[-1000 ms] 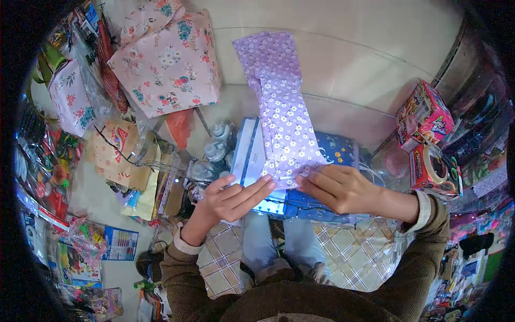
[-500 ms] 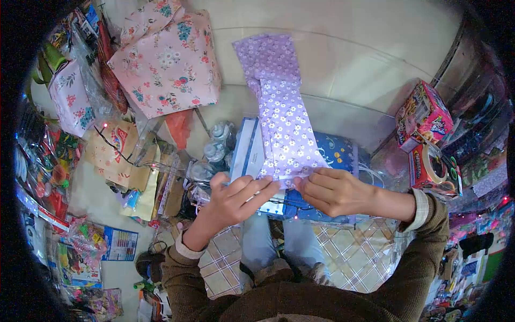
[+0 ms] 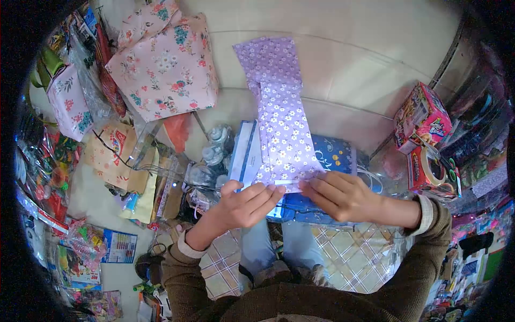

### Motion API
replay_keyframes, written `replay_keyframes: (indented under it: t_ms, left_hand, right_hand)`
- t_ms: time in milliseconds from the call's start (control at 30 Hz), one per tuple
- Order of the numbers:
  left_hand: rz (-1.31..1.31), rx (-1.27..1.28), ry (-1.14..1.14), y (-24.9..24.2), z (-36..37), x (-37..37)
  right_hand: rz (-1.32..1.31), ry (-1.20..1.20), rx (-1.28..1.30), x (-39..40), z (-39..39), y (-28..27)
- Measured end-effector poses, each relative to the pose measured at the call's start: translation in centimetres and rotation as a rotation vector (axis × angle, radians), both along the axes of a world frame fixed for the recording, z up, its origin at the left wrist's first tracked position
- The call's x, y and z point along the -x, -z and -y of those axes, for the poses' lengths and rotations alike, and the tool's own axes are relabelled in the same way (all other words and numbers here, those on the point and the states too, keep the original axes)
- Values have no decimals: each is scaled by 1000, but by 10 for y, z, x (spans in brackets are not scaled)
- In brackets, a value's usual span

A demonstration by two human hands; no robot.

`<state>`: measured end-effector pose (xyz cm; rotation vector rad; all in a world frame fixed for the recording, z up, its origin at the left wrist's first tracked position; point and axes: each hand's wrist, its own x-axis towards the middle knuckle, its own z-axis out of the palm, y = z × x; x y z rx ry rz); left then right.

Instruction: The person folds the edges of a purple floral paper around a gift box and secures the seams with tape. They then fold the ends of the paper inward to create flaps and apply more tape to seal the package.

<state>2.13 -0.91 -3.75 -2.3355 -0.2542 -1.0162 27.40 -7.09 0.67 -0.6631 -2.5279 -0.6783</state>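
Observation:
A long strip of purple wrapping paper (image 3: pixel 287 121) with white flowers stretches away from me, its far end folded over at an angle. Its near edge is turned up in a narrow pale fold. My left hand (image 3: pixel 241 205) pinches the left side of that fold between closed fingers. On the right end, my right hand (image 3: pixel 343 197) grips the same edge with thumb and fingertips. Under the paper lie a blue and white box (image 3: pixel 244 153) and a dark blue printed bag (image 3: pixel 335 153).
Pink floral wrapped parcels (image 3: pixel 166 70) stand at the far left. Clear plastic bottles (image 3: pixel 214 145) sit left of the box. To the right, a tape roll (image 3: pixel 432 166) and scissors (image 3: pixel 452 172) rest on a red box (image 3: pixel 417 174), near a pink toy box (image 3: pixel 421 118). Packaged goods crowd both sides.
Both hands have drawn slightly toward me with the paper's near edge, and the right hand has shifted a little to the right. The folded edge now shows wider between them.

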Motion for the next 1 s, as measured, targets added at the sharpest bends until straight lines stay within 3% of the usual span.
replay_keyframes:
  t_ms: [300, 600, 800, 1000]
  left_hand:
    - [-9, 10, 28, -4, -3, 0]
    - [-151, 319, 131, -17, -3, 28]
    - [-171, 375, 169, -21, -1, 33]
    - [-129, 238, 181, -12, 5, 25]
  right_hand:
    - [107, 116, 119, -3, 15, -5]
    - [117, 141, 210, -10, 17, -7]
    - [151, 243, 304, 3, 24, -23]
    - [179, 313, 73, 51, 16, -23]
